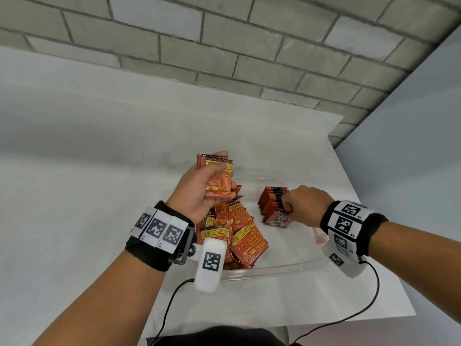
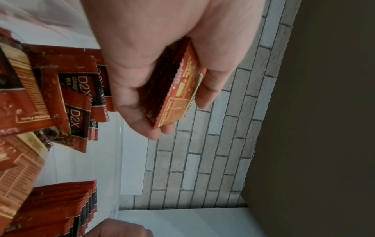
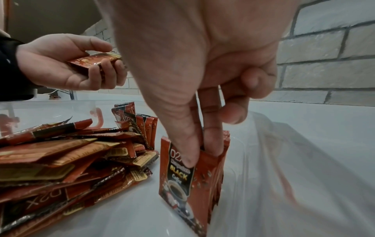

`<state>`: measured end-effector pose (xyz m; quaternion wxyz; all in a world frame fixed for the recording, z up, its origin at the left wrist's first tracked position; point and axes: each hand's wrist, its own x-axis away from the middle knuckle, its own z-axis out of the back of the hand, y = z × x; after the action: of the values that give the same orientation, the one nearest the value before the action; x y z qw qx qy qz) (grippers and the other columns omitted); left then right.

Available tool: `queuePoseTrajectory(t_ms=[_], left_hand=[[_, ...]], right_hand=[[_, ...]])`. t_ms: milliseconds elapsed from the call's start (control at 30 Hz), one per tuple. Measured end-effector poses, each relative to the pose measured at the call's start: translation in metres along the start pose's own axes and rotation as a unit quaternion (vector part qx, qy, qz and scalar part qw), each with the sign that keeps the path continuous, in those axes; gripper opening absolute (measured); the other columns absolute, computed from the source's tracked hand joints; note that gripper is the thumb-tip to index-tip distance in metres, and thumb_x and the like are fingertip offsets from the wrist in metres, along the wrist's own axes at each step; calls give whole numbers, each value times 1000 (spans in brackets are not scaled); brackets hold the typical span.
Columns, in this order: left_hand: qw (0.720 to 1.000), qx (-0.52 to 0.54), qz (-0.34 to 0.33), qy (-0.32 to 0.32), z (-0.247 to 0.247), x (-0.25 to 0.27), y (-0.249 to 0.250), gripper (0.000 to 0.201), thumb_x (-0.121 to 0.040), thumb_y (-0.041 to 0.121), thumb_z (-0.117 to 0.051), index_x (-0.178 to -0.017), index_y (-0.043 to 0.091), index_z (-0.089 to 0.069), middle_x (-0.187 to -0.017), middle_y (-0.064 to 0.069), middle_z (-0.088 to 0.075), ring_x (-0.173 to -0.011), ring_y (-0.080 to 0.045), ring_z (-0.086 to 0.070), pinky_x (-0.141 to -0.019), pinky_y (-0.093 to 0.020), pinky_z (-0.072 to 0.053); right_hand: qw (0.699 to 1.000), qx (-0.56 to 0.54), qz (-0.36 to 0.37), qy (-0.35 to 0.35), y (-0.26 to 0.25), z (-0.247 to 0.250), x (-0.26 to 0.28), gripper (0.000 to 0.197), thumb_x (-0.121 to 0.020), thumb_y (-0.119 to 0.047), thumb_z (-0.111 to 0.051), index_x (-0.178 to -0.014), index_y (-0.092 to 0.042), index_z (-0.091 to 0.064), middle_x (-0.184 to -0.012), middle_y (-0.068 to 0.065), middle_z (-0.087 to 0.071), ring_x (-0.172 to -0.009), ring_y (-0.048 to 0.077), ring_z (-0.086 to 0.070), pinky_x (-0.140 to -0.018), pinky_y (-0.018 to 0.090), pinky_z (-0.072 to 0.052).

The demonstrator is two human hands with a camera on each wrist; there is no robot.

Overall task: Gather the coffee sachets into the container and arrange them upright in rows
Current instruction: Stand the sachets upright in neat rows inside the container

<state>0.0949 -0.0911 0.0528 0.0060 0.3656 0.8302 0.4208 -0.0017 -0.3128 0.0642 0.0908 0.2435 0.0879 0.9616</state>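
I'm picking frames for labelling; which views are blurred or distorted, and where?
Head view: sharp, brick lines bowed by the wide lens. Left wrist view: loose sachets smeared at the left edge, held stack soft. Right wrist view: container wall blurred, front sachet print readable.

The left hand [image 1: 199, 188] covers the middle of its held stack of sachets [image 1: 219, 178], so the count cannot be told. The right hand [image 1: 303, 204] hides the top edge of the front sachet [image 3: 182, 176] under its fingertips; its "D2X" reads only partly. Below the left wrist, the wrist camera [image 1: 209, 264] blocks part of the loose pile [image 1: 245, 236]. The container [image 1: 287, 268] shows faintly, being clear.
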Motion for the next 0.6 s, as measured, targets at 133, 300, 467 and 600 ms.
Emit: queuePoseTrajectory(t_ms=[133, 300, 467, 600], left_hand=[[1000, 0, 5, -10, -1, 3, -2, 22, -92, 9, -53, -113, 12, -61, -79, -10, -65, -63, -22, -66, -58, -34, -56], [999, 9, 27, -29, -3, 5, -7, 31, -92, 4, -44, -116, 14, -61, -84, -13, -61, -70, -24, -63, -62, -35, -55], [997, -26, 46, -46, -8, 8, -13, 32, -93, 3, -43, -118, 13, -62, -89, -14, -63, -75, -26, -64, -69, -40, -56], [993, -97, 38, -64, -16, 8, -19, 29, -91, 3, -54, -113, 18, -64, -98, -10, -71, -85, -24, -68, -78, -42, -56]], right_hand=[[999, -40, -16, 12, 5, 3, 0, 15, -83, -21, -63, -77, -25, -49, -78, -5, -49, -69, 17, -50, -49, 22, -30], [990, -129, -34, 39, 13, 7, 2, 13, -79, -23, -69, -78, -27, -57, -84, -4, -60, -76, 17, -57, -57, 24, -42], [970, -220, -31, 103, 20, 14, 14, 5, -84, -25, -67, -85, -21, -65, -86, -4, -66, -83, 15, -61, -71, 28, -48], [936, -320, -12, 147, 17, 18, 27, 10, -87, -33, -65, -88, -22, -65, -83, -6, -66, -75, 9, -60, -63, 21, -44]])
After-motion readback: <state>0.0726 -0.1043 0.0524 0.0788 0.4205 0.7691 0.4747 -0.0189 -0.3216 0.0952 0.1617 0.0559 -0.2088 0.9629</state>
